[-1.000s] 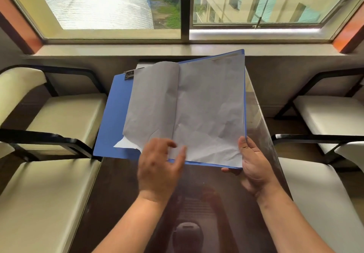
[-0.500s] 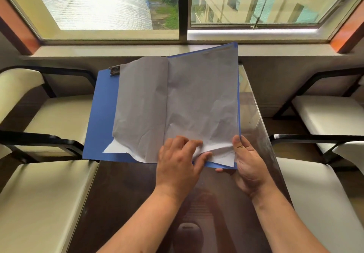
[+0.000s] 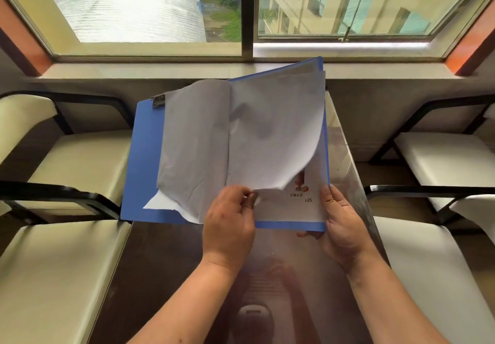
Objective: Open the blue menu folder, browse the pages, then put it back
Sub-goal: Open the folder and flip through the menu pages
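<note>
The blue menu folder is held open above a glossy dark table, with a metal clip at its top left corner. White crumpled pages fill it. My left hand pinches the bottom corner of the right-hand page and lifts it, so it curls upward. Under it shows a printed menu page with a small picture and a price. My right hand grips the folder's lower right corner, thumb on the page.
Cream-cushioned chairs with black arms stand on the left and right of the narrow table. A window sill and large window lie straight ahead beyond the folder.
My left hand reached to the right-hand page's bottom edge, pinched its corner and raised it, uncovering the printed page below. The folder shifted slightly left and closer.
</note>
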{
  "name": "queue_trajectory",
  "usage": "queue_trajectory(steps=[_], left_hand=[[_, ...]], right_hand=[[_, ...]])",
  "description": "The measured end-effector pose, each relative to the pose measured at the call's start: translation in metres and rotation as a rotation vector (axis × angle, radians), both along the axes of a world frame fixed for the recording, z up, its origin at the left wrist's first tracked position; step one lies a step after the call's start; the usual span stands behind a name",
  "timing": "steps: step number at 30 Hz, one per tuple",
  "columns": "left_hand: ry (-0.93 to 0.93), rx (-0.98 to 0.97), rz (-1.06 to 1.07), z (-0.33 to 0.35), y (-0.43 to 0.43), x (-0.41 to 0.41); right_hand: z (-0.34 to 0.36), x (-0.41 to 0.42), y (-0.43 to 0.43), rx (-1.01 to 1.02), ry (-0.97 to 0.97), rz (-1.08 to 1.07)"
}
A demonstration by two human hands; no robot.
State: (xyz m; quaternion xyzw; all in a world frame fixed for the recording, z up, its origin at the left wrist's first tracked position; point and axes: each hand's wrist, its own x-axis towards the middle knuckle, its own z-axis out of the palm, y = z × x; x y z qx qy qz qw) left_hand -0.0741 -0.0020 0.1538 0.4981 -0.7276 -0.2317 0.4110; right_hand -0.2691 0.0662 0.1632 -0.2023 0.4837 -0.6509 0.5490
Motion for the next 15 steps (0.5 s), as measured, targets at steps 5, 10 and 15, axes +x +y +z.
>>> queue_trajectory(steps=[5,10,15], left_hand=[[0.432,0.296,0.281,-0.010,-0.014,0.021],[0.616,0.507,0.472,-0.025,-0.026,0.042],[0.487,0.591,0.503,-0.026,-0.027,0.047]], right_hand=[[0.003,-0.007,0.002,-0.003,-0.010,-0.020],[0.004,-0.013,-0.001,-0.017,-0.011,-0.043],[0.003,-0.013,-0.005,-0.017,-0.006,-0.036]])
